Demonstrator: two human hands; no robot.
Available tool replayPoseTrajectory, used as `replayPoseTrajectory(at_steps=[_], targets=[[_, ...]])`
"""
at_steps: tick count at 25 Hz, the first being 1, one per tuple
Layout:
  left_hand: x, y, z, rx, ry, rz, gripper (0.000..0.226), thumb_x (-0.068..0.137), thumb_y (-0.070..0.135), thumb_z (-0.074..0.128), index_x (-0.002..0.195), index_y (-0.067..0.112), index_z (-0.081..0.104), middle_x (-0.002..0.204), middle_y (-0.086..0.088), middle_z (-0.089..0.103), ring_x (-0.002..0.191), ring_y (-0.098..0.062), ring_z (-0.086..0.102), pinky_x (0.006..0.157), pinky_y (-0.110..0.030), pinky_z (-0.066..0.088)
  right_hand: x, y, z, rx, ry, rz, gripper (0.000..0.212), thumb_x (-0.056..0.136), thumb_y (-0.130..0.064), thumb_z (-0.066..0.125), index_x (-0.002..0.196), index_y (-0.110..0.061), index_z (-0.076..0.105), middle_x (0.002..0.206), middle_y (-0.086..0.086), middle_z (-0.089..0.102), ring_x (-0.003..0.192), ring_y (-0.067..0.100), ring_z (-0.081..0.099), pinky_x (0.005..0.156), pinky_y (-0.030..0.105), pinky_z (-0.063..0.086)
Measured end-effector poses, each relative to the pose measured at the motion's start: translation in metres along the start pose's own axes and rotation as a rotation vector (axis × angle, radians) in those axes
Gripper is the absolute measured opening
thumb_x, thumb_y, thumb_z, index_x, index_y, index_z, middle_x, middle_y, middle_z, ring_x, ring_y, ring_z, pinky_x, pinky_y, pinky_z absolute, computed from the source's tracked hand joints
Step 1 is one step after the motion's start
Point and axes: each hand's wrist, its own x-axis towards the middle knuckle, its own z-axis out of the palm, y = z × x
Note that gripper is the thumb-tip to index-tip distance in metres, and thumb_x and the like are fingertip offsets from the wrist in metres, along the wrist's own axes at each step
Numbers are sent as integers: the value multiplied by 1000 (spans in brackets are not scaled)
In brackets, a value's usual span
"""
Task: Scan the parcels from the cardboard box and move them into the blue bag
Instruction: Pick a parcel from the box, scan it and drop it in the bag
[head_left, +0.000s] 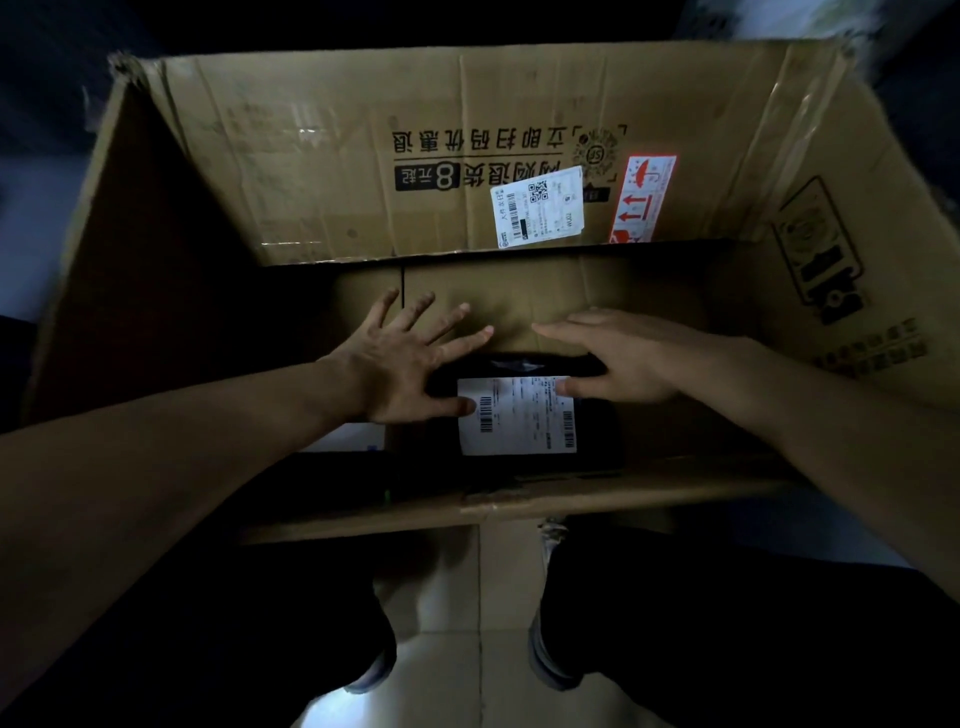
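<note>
A big open cardboard box (332, 156) stands in front of me, its flaps folded outward. On its floor lies a black parcel (597, 431) with a white shipping label (519, 415) facing up. My left hand (400, 358) reaches in with fingers spread straight, its thumb resting on the label's left edge. My right hand (618, 358) comes in from the right, fingers straight over the parcel's far edge, thumb on the label's top right corner. Neither hand is curled round the parcel. The blue bag and a scanner are out of sight.
A white item (348, 441) shows partly under my left wrist inside the box. The box's near wall (519, 501) lies between my legs and the parcel. My dark trousers and shoes (550, 660) stand on a pale tiled floor (462, 670). Surroundings are dark.
</note>
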Motion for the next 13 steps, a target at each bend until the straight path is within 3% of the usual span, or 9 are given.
replayPoseTrajectory(at_steps=[4,7,9,13], targets=[[3,7,10,38,-78,21,87,85,85,19,152,47,-20,164,6,-20,152,-30,-16,120,-60,-6,8,4,8,-69,-45,-70,84,92,-62,54,158,-37,9,163,-4,24,148,18,22,118,43,29],[12,14,19,96,-98,50,91,85,84,21,155,38,-16,166,5,-17,152,-31,-15,121,-57,-8,12,11,22,-165,-103,-135,94,90,-67,52,160,-28,3,167,-4,8,153,15,6,125,36,8],[19,17,27,129,-125,53,96,84,85,21,156,35,-18,166,3,-16,152,-32,-16,121,-56,-9,17,13,34,-208,-152,-167,100,88,-69,53,160,-25,-1,168,-3,-1,153,12,-2,121,29,-2],[35,20,46,180,-221,54,103,82,88,23,155,30,-22,165,-1,-20,151,-35,-18,120,-59,-9,29,16,52,-330,-265,-144,110,87,-71,54,159,-21,-12,166,2,-14,153,16,-8,121,32,-4]])
